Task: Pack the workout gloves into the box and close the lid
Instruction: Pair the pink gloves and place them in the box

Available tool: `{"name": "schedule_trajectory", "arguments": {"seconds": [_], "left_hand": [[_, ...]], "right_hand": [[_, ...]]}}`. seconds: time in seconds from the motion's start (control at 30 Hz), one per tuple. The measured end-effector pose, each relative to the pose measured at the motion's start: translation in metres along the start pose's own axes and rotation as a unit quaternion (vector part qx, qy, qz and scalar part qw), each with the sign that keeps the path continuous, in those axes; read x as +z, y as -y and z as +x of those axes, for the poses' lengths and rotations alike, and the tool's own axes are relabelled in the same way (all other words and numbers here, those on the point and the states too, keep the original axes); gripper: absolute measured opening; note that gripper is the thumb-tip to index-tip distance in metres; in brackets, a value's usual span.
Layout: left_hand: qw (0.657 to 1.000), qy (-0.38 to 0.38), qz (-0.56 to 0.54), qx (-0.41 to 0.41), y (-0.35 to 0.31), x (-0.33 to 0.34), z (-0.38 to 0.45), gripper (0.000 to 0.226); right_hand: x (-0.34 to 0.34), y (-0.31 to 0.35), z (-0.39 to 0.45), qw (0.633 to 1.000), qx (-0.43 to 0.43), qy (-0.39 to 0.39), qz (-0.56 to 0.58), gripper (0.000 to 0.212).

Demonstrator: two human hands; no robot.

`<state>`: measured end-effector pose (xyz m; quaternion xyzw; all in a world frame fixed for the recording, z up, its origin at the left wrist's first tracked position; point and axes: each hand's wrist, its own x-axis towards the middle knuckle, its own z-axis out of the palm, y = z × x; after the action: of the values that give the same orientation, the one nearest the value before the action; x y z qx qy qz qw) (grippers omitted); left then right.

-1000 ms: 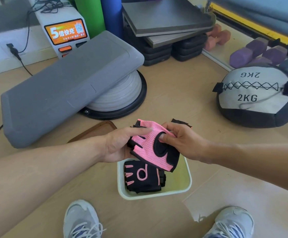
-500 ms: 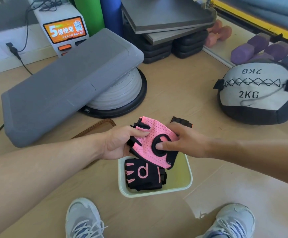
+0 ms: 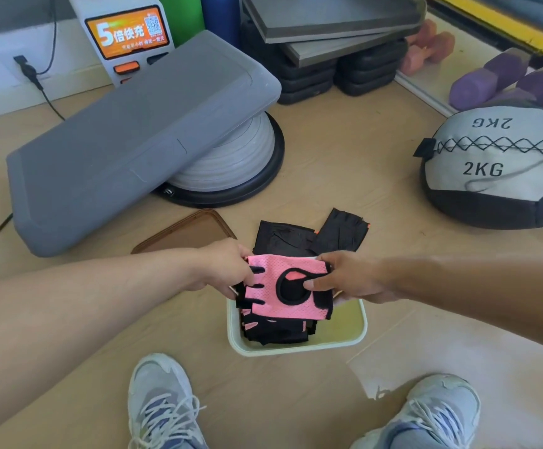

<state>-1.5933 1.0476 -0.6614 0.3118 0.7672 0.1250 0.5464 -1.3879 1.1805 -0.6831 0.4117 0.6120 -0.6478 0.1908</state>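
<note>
Gym floor, lower centre of frame: you're holding the pink glove [image 3: 288, 291] flat over the box [image 3: 338, 343], left hand [image 3: 228, 268] pinching one edge, right hand [image 3: 344, 280] the other. Risk: dropped crooked on the glove inside [image 3: 273, 332], it's bulging over the rim, blocking the lid [image 3: 187, 233].

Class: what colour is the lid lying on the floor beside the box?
Brown lid, seen in the head view.

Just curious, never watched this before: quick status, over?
Both hands, left hand and right hand, grip pink glove over box. Black gloves wait on floor. Lid off, nothing blocking.
</note>
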Motion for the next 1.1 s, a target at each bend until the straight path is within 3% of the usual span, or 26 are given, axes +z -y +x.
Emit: {"name": "schedule_trajectory", "arguments": {"seconds": [0.2, 0.47, 0.77, 0.83, 0.93, 1.0, 1.1], "left_hand": [[0.992, 0.020, 0.122, 0.017, 0.002, -0.004, 0.003, 0.024], [0.958, 0.019, 0.283, 0.051, 0.004, -0.012, 0.002, 0.027], [0.920, 0.014, 0.386, 0.069, 0.007, -0.013, 0.000, 0.037], [0.917, 0.015, 0.394, 0.067, 0.005, -0.014, -0.001, 0.039], [0.916, 0.020, 0.395, 0.068, 0.001, -0.016, -0.005, 0.044], [0.911, 0.025, 0.406, 0.065, -0.001, -0.016, -0.006, 0.044], [0.904, 0.028, 0.422, 0.059, -0.001, -0.016, -0.006, 0.049]], "right_hand": [[0.015, -0.021, 0.040, 0.999, 0.041, -0.010, -0.002, 0.028], [0.033, -0.033, 0.070, 0.994, 0.083, -0.006, -0.065, 0.038], [0.039, -0.037, 0.069, 0.987, 0.096, -0.068, -0.107, 0.022], [0.038, -0.028, 0.065, 0.994, 0.056, -0.030, -0.089, 0.019], [0.037, -0.013, 0.056, 0.989, 0.031, 0.144, -0.028, 0.027], [0.036, -0.010, 0.054, 0.976, 0.040, 0.214, -0.014, 0.030], [0.036, -0.018, 0.063, 0.992, 0.051, 0.106, -0.039, 0.024]]}}
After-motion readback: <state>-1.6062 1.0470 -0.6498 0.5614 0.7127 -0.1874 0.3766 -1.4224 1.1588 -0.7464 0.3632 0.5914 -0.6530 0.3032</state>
